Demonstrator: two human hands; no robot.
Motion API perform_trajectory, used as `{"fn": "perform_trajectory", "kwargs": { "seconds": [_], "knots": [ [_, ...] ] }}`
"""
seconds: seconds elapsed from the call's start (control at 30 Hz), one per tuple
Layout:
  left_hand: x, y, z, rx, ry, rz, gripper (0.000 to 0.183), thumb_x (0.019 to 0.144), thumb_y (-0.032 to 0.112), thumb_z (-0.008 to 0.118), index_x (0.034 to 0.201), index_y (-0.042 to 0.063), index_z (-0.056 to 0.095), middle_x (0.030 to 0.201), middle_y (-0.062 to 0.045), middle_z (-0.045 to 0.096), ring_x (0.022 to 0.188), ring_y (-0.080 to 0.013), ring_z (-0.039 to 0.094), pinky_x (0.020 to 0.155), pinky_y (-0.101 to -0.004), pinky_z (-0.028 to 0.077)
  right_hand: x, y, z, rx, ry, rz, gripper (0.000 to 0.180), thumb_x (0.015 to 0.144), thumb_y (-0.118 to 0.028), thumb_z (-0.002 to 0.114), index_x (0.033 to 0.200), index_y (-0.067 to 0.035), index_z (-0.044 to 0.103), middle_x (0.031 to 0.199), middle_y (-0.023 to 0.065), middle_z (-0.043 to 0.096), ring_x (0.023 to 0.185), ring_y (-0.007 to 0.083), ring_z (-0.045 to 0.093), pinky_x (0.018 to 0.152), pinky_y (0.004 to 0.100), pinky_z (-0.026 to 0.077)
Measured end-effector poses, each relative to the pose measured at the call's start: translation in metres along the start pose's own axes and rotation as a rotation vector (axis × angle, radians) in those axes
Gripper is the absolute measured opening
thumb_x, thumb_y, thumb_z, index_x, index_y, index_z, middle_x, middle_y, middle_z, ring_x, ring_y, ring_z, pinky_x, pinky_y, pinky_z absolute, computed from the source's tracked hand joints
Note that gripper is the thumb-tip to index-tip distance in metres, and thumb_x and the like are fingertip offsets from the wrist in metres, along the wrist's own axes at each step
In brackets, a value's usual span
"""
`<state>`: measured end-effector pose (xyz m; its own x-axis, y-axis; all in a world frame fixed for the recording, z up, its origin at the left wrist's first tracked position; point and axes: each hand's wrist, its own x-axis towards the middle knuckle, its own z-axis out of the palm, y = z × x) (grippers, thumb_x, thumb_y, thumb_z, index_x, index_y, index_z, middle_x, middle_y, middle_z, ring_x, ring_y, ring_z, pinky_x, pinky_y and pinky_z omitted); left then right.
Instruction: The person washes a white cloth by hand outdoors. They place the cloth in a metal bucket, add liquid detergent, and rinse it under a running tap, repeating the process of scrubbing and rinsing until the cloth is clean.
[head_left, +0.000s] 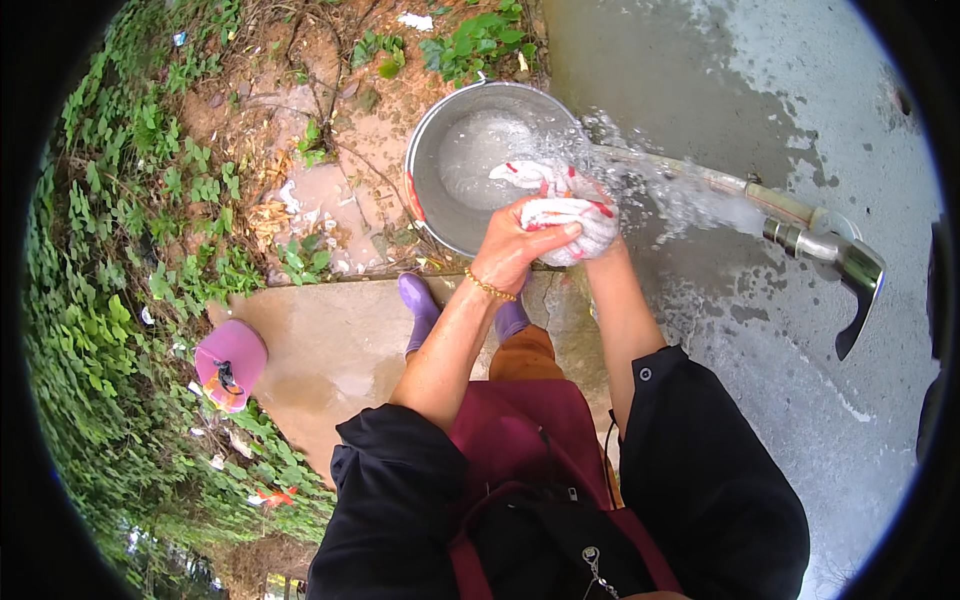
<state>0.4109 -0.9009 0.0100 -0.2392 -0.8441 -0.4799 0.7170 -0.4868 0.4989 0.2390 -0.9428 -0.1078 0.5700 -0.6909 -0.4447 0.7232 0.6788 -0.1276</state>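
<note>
A bunched white cloth (574, 225) with red trim is held over the right rim of a metal bucket (469, 139). My left hand (517, 236), with a beaded bracelet at the wrist, closes on it from the left, thumb across the top. From the right, my right hand (611, 255) grips the same cloth, its fingers mostly hidden behind the folds. Water (694, 206) gushes from a metal tap (806, 244) with a black-looking lever, hitting and splashing around the cloth. Some water lies in the bucket.
A pipe (701, 174) runs along the wet concrete wall (810, 420) at right. A pink bucket (232, 360) stands at the left edge of the concrete slab (322, 341). Purple boots (420, 304) are just below the metal bucket. Green plants (112, 330) and litter cover the left side.
</note>
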Motion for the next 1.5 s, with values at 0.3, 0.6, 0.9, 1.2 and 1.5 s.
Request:
{"fn": "perform_trajectory", "kwargs": {
  "seconds": [0.3,0.6,0.9,1.2,1.5],
  "knots": [
    [0.075,-0.029,-0.092,-0.560,0.213,0.089,0.037,0.081,0.028,0.064,0.107,0.003,0.054,0.097,-0.013,0.062,0.090,-0.0238,0.060,0.082,-0.0385,0.048,-0.023,0.048,0.103,0.105,0.360,-0.086,0.054,0.087,-0.034,0.028,0.129,-0.002,0.041,0.131,0.0151,0.044,0.121,0.0329,0.041,0.102,0.0488,0.030],
    [0.085,0.001,-0.031,-0.309,0.144,0.162,0.026,0.083,0.024,0.061,0.096,0.001,0.058,0.088,-0.010,0.064,0.076,-0.0208,0.063,0.069,-0.0317,0.052,-0.017,0.005,0.065,-0.381,0.605,-0.057,0.051,0.089,-0.043,0.043,0.125,-0.007,0.044,0.122,0.0084,0.053,0.109,0.0247,0.052,0.090,0.0419,0.044],
    [0.074,-0.034,-0.082,-0.610,0.242,-0.088,0.038,0.082,0.036,0.056,0.094,0.000,0.060,0.087,-0.014,0.063,0.077,-0.0257,0.061,0.075,-0.0388,0.050,-0.034,0.043,0.097,-1.520,0.315,-0.754,0.022,0.058,0.000,0.060,0.079,-0.005,0.062,0.098,0.0121,0.058,0.100,0.0249,0.052,0.085,0.0392,0.041],
    [0.050,-0.061,-0.084,-0.657,0.373,-0.169,0.030,0.090,0.029,0.046,0.099,0.003,0.059,0.086,-0.012,0.062,0.067,-0.0218,0.056,0.067,-0.0336,0.049,0.015,0.075,0.089,-1.835,0.444,-0.860,0.016,0.071,-0.023,0.067,0.073,-0.008,0.061,0.089,0.0143,0.055,0.082,0.0339,0.052,0.074,0.0408,0.043],
    [0.058,-0.076,-0.091,0.761,0.672,0.492,0.016,0.070,0.013,0.068,0.068,0.006,0.054,0.057,-0.007,0.051,0.056,-0.0188,0.053,0.053,-0.0295,0.039,-0.049,0.022,0.084,-1.094,0.792,-0.673,0.021,0.087,-0.015,0.051,0.103,-0.001,0.056,0.091,0.0125,0.062,0.078,0.0216,0.060,0.066,0.0309,0.048]
  ]
}}
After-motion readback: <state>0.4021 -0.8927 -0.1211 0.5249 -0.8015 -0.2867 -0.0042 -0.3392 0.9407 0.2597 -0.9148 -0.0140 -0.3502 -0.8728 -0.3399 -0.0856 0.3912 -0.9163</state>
